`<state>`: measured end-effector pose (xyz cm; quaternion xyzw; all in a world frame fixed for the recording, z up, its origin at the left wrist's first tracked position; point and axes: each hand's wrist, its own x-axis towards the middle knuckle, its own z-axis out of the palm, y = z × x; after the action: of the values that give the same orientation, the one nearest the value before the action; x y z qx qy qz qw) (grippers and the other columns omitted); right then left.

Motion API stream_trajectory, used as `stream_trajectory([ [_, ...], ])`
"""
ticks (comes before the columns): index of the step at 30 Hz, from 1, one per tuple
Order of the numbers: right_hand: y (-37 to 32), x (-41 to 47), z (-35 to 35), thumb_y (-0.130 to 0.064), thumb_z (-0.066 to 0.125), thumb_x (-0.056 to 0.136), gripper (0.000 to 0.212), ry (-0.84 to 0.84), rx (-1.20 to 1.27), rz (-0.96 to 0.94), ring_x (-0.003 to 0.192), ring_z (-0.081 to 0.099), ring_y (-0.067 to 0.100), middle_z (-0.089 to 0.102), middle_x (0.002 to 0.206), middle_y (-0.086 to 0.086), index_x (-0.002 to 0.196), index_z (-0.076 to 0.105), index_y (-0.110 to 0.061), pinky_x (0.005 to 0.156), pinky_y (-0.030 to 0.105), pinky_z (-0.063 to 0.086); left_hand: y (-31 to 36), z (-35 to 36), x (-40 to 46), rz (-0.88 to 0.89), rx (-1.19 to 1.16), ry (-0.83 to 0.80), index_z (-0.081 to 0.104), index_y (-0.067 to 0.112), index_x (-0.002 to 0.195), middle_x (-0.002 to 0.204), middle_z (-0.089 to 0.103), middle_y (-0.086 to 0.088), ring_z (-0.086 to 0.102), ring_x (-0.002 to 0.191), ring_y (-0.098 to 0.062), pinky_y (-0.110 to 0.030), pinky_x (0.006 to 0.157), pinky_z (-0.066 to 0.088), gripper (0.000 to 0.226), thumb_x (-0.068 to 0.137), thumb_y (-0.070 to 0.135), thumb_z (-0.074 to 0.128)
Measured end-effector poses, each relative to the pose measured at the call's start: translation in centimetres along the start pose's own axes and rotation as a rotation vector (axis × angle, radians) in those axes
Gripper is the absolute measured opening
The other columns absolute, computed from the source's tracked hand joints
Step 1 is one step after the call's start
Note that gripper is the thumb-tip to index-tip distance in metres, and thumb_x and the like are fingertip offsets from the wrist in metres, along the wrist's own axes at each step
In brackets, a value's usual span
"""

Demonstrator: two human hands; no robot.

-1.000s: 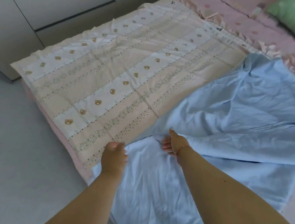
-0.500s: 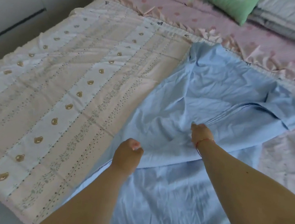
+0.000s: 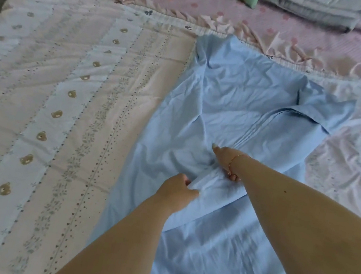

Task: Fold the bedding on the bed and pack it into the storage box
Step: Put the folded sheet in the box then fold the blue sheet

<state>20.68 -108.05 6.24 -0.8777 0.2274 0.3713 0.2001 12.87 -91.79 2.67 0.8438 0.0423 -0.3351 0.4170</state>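
The quilt [image 3: 68, 102] is lying flat across the bed; the blue sheet [image 3: 237, 103] is sprawling rumpled over its right half; my left hand [image 3: 177, 191] and right hand [image 3: 227, 161] are both pinching a bunched fold near the sheet's middle, close together.

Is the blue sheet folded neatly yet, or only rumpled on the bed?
Rumpled, not neatly folded. The blue sheet lies creased and partly doubled over the bear-print quilt, while the left hand and right hand grip bunched fabric.
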Motion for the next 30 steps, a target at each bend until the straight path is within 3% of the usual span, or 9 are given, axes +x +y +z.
stream_trajectory([
  [3, -0.1, 0.4, -0.5, -0.061, 0.010, 0.095, 0.075, 0.044, 0.000, 0.000, 0.052, 0.048, 0.022, 0.041, 0.063, 0.010, 0.138, 0.041, -0.008, 0.056, 0.029, 0.044, -0.3, -0.5, 0.3, 0.111, 0.006, 0.013, 0.050, 0.011, 0.070, 0.064, 0.048, 0.002, 0.045, 0.060, -0.014, -0.027, 0.055, 0.035, 0.033, 0.083, 0.035, 0.067],
  [7, -0.6, 0.4, -1.5, -0.063, 0.015, 0.094, 0.073, 0.023, 0.170, 0.021, 0.059, 0.055, 0.025, 0.055, 0.069, 0.014, 0.132, 0.047, -0.009, 0.065, 0.033, 0.048, -0.5, -2.2, 0.5, 0.201, -0.232, 0.077, 0.062, 0.000, 0.078, 0.060, 0.048, 0.000, 0.041, 0.055, -0.011, -0.028, 0.055, 0.036, 0.026, 0.086, 0.024, 0.069],
  [11, -1.9, 0.1, -2.9, -0.069, 0.017, 0.090, 0.079, 0.056, 0.151, 0.073, 0.049, 0.052, 0.024, 0.053, 0.069, 0.014, 0.136, 0.044, -0.010, 0.053, 0.027, 0.046, -0.5, -4.4, 1.2, 0.222, -0.315, 0.106, 0.063, 0.003, 0.079, 0.063, 0.053, -0.001, 0.045, 0.057, -0.013, -0.029, 0.057, 0.039, 0.020, 0.088, 0.021, 0.066],
  [16, -4.0, 0.3, -5.6, -0.070, 0.014, 0.090, 0.087, 0.145, 0.017, 0.117, 0.056, 0.058, 0.029, 0.060, 0.073, 0.019, 0.128, 0.052, -0.002, 0.078, 0.037, 0.054, -0.8, -6.8, 2.2, 0.219, -0.367, 0.148, 0.065, 0.006, 0.080, 0.063, 0.053, 0.000, 0.043, 0.056, -0.011, -0.026, 0.056, 0.038, 0.015, 0.089, 0.018, 0.064],
  [18, -5.6, 1.4, -6.7, -0.066, 0.011, 0.092, 0.086, 0.287, 0.027, 0.038, 0.070, 0.064, 0.032, 0.068, 0.086, 0.021, 0.110, 0.062, 0.001, 0.088, 0.038, 0.052, -1.2, -7.7, 2.6, 0.204, -0.390, 0.184, 0.062, 0.005, 0.079, 0.061, 0.049, 0.002, 0.040, 0.054, -0.010, -0.023, 0.053, 0.035, 0.018, 0.091, 0.019, 0.062],
  [21, -9.3, 3.1, -7.0, -0.054, 0.015, 0.097, 0.069, 0.383, 0.036, -0.136, 0.106, 0.058, 0.035, 0.059, 0.121, 0.021, 0.128, 0.051, -0.004, 0.088, 0.035, 0.043, -2.1, -9.0, 3.5, 0.163, -0.411, 0.270, 0.054, 0.013, 0.069, 0.058, 0.045, 0.006, 0.037, 0.052, -0.008, -0.024, 0.052, 0.032, 0.025, 0.093, 0.021, 0.058],
  [25, -12.2, 4.2, -4.2, -0.023, 0.033, 0.102, 0.046, 0.231, 0.514, -0.245, 0.122, 0.046, 0.035, 0.039, 0.138, 0.017, 0.146, 0.026, -0.013, 0.098, 0.034, 0.037, -4.7, -10.5, 5.2, -0.006, -0.404, 0.411, 0.042, 0.013, 0.064, 0.056, 0.039, 0.000, 0.034, 0.053, -0.018, -0.029, 0.052, 0.030, 0.034, 0.095, 0.020, 0.054],
  [27, -11.5, 4.4, -2.2, -0.033, 0.035, 0.101, 0.044, 0.111, 0.738, -0.304, 0.126, 0.044, 0.027, 0.041, 0.139, 0.006, 0.144, 0.031, -0.022, 0.100, 0.032, 0.033, -5.8, -10.9, 6.0, -0.090, -0.323, 0.382, 0.049, 0.008, 0.068, 0.058, 0.044, -0.005, 0.041, 0.056, -0.022, -0.031, 0.056, 0.034, 0.030, 0.094, 0.022, 0.054],
  [30, -9.0, 4.9, -0.3, -0.044, 0.039, 0.097, 0.035, 0.315, 0.648, -0.277, 0.103, 0.057, 0.026, 0.058, 0.117, 0.003, 0.125, 0.042, -0.025, 0.085, 0.034, 0.043, -5.8, -11.2, 7.2, -0.146, -0.207, 0.324, 0.047, 0.010, 0.068, 0.061, 0.046, -0.007, 0.040, 0.056, -0.021, -0.029, 0.054, 0.031, 0.022, 0.089, 0.013, 0.053],
])
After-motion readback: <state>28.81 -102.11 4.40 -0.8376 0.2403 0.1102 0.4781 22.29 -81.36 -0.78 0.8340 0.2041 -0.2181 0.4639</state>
